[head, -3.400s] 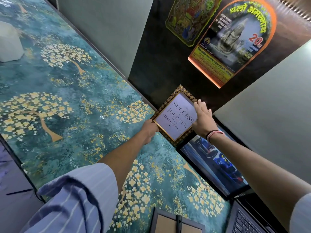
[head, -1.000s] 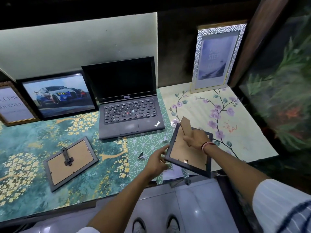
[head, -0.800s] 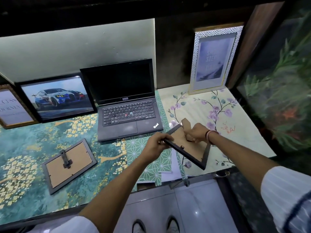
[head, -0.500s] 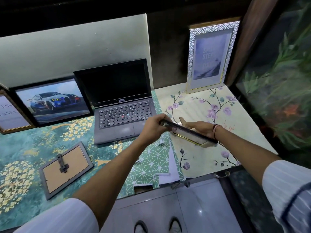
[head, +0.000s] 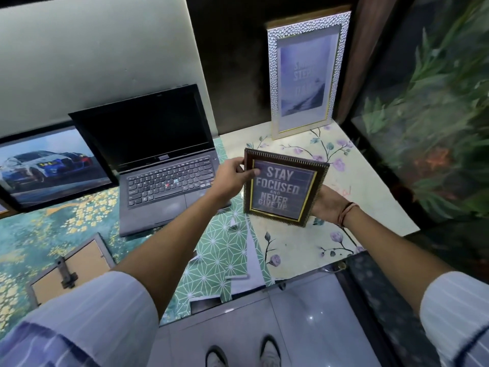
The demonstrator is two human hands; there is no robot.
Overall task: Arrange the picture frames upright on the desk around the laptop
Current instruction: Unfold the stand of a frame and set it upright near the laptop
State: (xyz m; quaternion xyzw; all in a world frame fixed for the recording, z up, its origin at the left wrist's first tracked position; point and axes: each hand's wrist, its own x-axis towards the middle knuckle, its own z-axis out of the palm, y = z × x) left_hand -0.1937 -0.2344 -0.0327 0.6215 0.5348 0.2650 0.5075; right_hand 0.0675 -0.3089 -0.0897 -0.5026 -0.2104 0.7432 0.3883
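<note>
Both hands grip the quote frame (head: 283, 188) just right of the laptop (head: 164, 165): left hand (head: 232, 178) pinching its top corner, right hand (head: 329, 203) closed behind. It looks mid-placement; next comes standing it upright.

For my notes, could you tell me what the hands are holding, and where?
Both hold the dark quote frame: left hand on its upper left edge, right hand behind its right side.

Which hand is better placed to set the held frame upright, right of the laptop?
Probably the right hand: it supports the STAY FOCUSED frame from behind, over the floral mat.
</note>
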